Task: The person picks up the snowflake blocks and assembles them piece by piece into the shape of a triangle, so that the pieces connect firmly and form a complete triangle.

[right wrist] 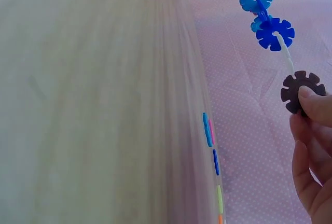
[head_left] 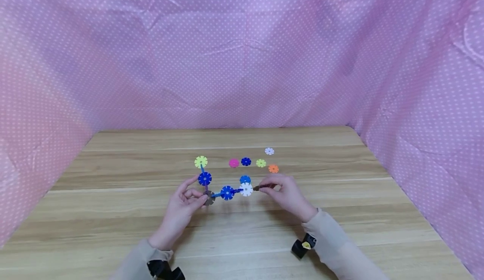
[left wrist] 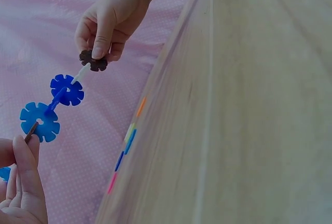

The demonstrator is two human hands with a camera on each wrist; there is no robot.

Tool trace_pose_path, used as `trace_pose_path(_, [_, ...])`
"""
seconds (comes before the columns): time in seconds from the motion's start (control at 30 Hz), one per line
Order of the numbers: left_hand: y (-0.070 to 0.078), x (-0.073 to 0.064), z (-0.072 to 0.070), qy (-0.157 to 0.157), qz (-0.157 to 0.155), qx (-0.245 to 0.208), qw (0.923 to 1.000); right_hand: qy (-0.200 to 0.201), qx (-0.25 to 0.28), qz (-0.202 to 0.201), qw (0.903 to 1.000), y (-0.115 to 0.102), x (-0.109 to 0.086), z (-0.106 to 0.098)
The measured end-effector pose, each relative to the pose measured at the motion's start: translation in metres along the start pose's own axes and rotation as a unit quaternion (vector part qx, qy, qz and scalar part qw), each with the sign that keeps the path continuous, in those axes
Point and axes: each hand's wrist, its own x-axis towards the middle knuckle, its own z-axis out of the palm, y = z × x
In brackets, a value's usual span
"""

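A chain of notched plastic snowflake discs, slotted into one another, is held up between both hands over the table. My left hand [head_left: 179, 206] pinches a dark brown disc [head_left: 209, 199] at the chain's bend. From there a dark blue disc [head_left: 205, 178] and a yellow-green disc [head_left: 201, 162] rise away from me. Rightward run a blue disc [head_left: 227, 193], a dark blue one seen nearly edge-on, and a white disc [head_left: 246, 189]. At the right end, my right hand [head_left: 287, 194] pinches another brown disc [right wrist: 296, 90] between thumb and fingers, joined to the white one.
Loose discs lie flat on the wooden table [head_left: 113, 179] beyond the hands: pink [head_left: 234, 163], dark blue [head_left: 246, 161], yellow-green [head_left: 261, 163], orange [head_left: 273, 168], white [head_left: 269, 151] and light blue [head_left: 245, 179]. A pink dotted cloth [head_left: 242, 61] hangs around the table's back and sides.
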Motion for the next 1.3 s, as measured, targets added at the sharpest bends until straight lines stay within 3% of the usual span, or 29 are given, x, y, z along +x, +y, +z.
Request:
trace_pose_path(0.8, [-0.001,0.000,0.006,0.002,0.000,0.001,1.0000,0.017,0.017,0.045,0.9987,0.004,0.000,0.000])
trace_pose_path(1.03, [0.000,0.001,0.008,-0.004,0.001,-0.007,1.0000,0.018,0.018,0.030,0.9992,0.005,-0.001,-0.001])
trace_pose_path(1.3, [0.004,0.001,0.011,-0.008,-0.007,0.009,0.9999,0.035,0.020,-0.031,0.9987,0.009,-0.003,-0.003])
